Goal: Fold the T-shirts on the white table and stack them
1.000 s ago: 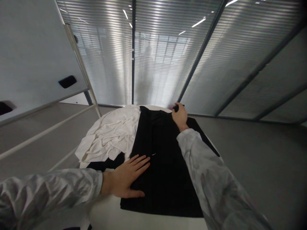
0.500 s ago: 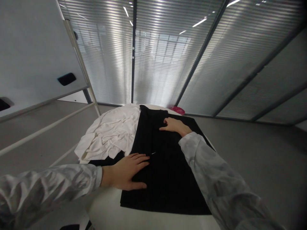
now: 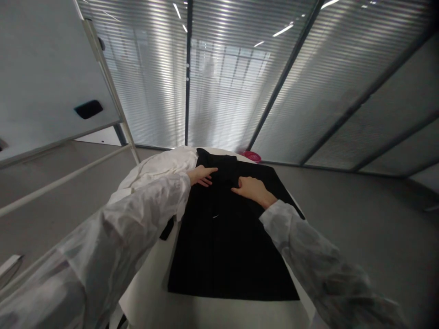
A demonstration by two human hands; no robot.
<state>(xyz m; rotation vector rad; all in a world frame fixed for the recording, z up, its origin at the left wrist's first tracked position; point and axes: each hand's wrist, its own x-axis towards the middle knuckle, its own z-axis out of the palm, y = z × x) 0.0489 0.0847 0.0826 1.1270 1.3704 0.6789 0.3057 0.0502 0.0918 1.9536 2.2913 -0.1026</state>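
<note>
A black garment (image 3: 236,256) lies spread over a white table, its wide hem toward me and a small white mark near its middle. Over the upper left of the cloth is my left hand (image 3: 201,175), its thumb stretched out and its fingers apart. My right hand (image 3: 254,189) is at the upper right part, fingers curled and closed on the black fabric. The fingertips are partly hidden. A folded layer of black cloth lies between and beyond both hands.
Crumpled white cloth (image 3: 154,167) lies on the table's left side, partly behind my left sleeve. The white table (image 3: 206,315) shows at the front. A whiteboard stand (image 3: 113,96) is on the left, a pink basket-like thing (image 3: 252,156) beyond the table, and a ribbed glass partition (image 3: 219,109) behind.
My left hand has moved from flat on the garment's left middle up and away to its upper part. My right hand has shifted slightly nearer to me, its fingers still curled.
</note>
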